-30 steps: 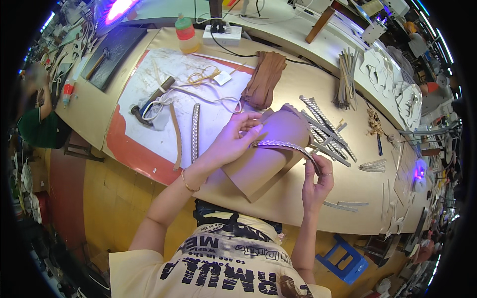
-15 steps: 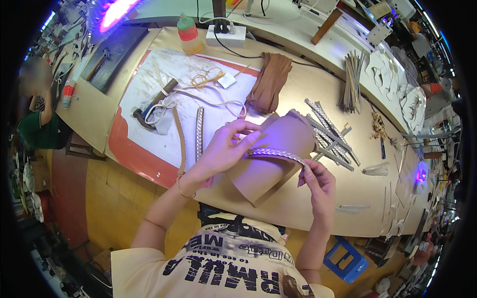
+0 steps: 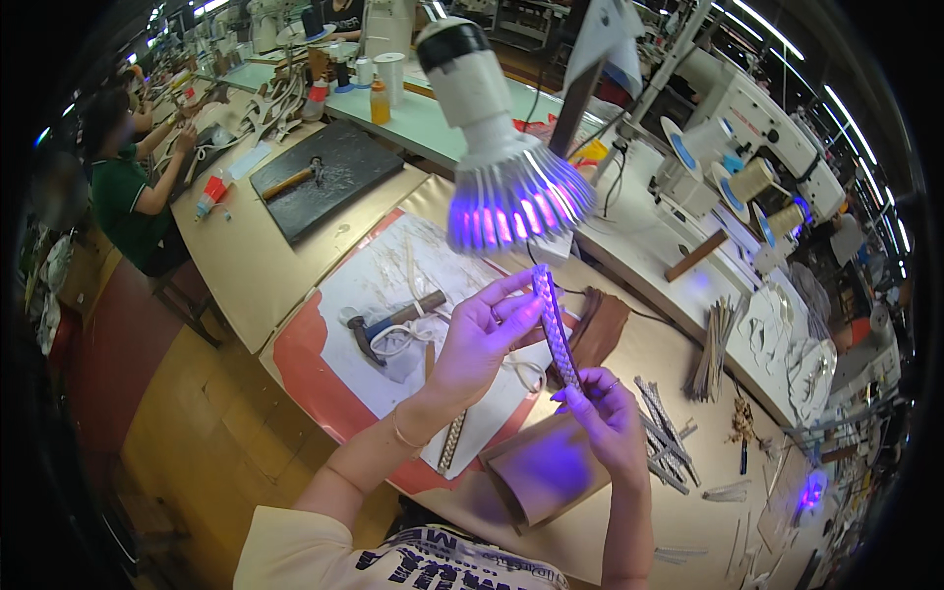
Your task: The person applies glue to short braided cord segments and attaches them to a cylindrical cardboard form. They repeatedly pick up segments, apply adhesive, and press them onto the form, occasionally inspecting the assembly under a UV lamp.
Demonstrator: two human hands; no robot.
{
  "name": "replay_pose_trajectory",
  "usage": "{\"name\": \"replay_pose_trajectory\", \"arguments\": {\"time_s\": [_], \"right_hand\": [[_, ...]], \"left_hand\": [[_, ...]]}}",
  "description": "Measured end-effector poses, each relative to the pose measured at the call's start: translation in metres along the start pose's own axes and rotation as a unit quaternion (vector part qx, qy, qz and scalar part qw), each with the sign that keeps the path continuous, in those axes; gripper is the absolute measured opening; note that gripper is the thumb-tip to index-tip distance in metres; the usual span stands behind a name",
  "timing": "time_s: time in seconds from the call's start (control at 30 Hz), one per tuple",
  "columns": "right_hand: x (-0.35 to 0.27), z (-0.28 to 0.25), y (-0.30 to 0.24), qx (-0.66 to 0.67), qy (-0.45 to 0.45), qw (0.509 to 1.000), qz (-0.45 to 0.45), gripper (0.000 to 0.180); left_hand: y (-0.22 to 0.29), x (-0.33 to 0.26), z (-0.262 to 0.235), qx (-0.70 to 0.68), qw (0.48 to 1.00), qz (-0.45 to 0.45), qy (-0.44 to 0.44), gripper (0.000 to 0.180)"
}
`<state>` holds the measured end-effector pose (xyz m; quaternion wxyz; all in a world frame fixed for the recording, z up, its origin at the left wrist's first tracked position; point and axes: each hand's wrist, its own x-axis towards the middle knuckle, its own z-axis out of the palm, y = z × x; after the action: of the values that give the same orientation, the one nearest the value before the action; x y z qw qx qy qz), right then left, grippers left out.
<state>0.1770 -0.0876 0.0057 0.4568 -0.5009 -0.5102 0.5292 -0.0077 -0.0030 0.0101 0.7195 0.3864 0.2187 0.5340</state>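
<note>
A braided strap [image 3: 557,339], tinted violet, is stretched at a slant between my two hands under a lit lamp [image 3: 516,202]. My left hand [image 3: 482,344] pinches its upper end between thumb and fingers. Lower down, my right hand [image 3: 608,425] grips the other end. Below them a brown curved sheet [image 3: 551,470] rests on the bench with violet light on it. Another braided strap [image 3: 453,442] lies beside my left forearm, on the white sheet [image 3: 339,349]. A hammer [image 3: 393,324] with white cord around it lies beyond my left hand.
Brown leather strips [image 3: 602,332] lie behind my right hand. More braided straps [image 3: 669,438] are piled to its right. On the left are a black board [image 3: 329,177] with a mallet and a seated person in green [image 3: 123,202]. Sewing machines [image 3: 757,128] stand far right.
My hands have lifted the braided strap off the curved sheet and turned it steeper. The view has tilted up, bringing the lamp fully into sight.
</note>
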Motion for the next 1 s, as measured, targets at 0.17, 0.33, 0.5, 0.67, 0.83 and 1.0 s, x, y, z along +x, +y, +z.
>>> {"name": "replay_pose_trajectory", "arguments": {"time_s": [0.17, 0.33, 0.5, 0.67, 0.83, 1.0], "right_hand": [[0.012, 0.009, 0.008, 0.007, -0.045, 0.997, 0.066, 0.019], [0.011, 0.011, 0.002, 0.043, -0.08, 0.989, 0.114, 0.021], [0.008, 0.003, -0.005, 0.112, -0.108, 0.985, 0.074, 0.042], [0.006, -0.004, -0.015, 0.198, -0.095, 0.971, 0.09, 0.059], [0.009, -0.003, -0.021, 0.202, -0.12, 0.968, 0.092, 0.06], [0.009, -0.004, -0.015, 0.226, -0.091, 0.966, 0.091, 0.053]], "left_hand": [[0.007, 0.002, -0.006, 0.036, 0.998, 0.053, 0.023, 0.025], [0.005, 0.007, -0.015, 0.075, 0.991, 0.07, 0.083, 0.02], [0.002, 0.03, -0.044, 0.047, 0.981, 0.119, 0.143, 0.019], [-0.001, 0.039, -0.07, -0.018, 0.988, 0.079, 0.129, 0.023], [-0.004, 0.04, -0.073, -0.022, 0.986, 0.061, 0.155, 0.024], [-0.001, 0.038, -0.066, -0.018, 0.988, 0.042, 0.149, 0.026]]}}
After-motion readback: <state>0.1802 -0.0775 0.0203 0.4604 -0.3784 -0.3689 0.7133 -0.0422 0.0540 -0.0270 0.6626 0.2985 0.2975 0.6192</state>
